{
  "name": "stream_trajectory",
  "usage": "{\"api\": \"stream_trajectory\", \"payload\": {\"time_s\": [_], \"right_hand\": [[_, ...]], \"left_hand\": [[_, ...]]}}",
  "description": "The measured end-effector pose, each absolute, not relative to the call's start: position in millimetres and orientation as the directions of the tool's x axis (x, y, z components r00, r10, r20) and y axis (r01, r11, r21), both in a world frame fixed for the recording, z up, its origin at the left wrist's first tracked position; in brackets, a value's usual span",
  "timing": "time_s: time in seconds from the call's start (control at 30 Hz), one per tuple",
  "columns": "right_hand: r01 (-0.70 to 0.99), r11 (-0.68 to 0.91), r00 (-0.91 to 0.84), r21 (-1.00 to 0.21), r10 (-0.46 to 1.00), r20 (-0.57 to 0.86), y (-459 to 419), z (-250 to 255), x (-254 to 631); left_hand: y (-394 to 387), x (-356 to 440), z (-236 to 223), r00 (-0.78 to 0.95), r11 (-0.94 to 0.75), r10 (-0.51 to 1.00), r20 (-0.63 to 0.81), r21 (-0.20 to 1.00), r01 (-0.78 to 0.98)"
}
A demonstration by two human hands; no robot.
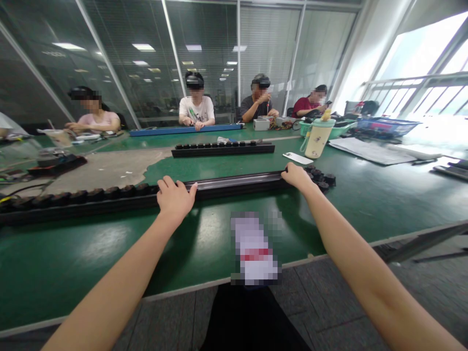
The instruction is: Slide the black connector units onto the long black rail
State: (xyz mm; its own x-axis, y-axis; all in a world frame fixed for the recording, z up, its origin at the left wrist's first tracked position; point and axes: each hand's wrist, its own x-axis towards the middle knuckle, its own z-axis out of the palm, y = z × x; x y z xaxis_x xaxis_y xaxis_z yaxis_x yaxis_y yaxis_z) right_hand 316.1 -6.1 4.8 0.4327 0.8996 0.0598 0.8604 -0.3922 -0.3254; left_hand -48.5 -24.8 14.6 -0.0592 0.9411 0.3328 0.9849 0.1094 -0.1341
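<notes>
A long black rail (239,184) lies across the green table in front of me, running off toward the left edge of the view. Round black parts (87,195) sit in a row along its left stretch, while its right stretch shows a bare channel. My left hand (175,197) grips the rail near its middle, fingers over the far side and thumb along the top. At the rail's right end, my right hand (295,176) is closed around the tip. Several loose round black parts (323,180) are clustered just beyond that hand.
A phone-like, blurred-out object (256,251) lies at the near table edge (300,261). Farther back are a shorter black rail (223,150) with round parts, a white phone (298,158), a cream cup (317,139), papers (369,148) and baskets (387,126). Several people sit opposite.
</notes>
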Motion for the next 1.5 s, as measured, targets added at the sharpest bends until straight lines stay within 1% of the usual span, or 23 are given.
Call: {"api": "stream_trajectory", "payload": {"time_s": [0.27, 0.6, 0.83, 1.07, 1.33, 1.5], "right_hand": [[0.872, -0.381, 0.417, -0.307, 0.907, 0.062, -5.1, 4.0, 317.8], [0.867, -0.385, 0.422, -0.316, 0.905, 0.055, -5.6, 4.3, 318.1], [0.872, -0.382, 0.418, -0.306, 0.906, 0.059, -6.5, 5.1, 317.3], [0.872, -0.379, 0.419, -0.31, 0.905, 0.071, -5.0, 2.8, 319.5], [0.876, -0.368, 0.413, -0.311, 0.906, 0.09, -2.3, 0.1, 322.1], [0.882, -0.35, 0.401, -0.315, 0.909, 0.114, -0.3, -2.6, 324.3]], "left_hand": [[-24.2, -48.8, 13.8, -0.062, 0.105, 0.946, 0.318, -0.119, 0.987], [-16.4, -55.1, 6.2, -0.021, 0.084, 0.932, 0.362, -0.158, 0.984], [-20.9, -50.2, 9.9, -0.048, 0.101, 0.942, 0.333, -0.145, 0.984], [-19.8, -51.2, 8.6, -0.037, 0.097, 0.938, 0.344, -0.159, 0.983], [-21.1, -49.3, 6.8, -0.06, 0.113, 0.929, 0.365, -0.127, 0.985], [-24.8, -48.1, 9.4, -0.042, 0.1, 0.926, 0.374, -0.138, 0.985]]}}
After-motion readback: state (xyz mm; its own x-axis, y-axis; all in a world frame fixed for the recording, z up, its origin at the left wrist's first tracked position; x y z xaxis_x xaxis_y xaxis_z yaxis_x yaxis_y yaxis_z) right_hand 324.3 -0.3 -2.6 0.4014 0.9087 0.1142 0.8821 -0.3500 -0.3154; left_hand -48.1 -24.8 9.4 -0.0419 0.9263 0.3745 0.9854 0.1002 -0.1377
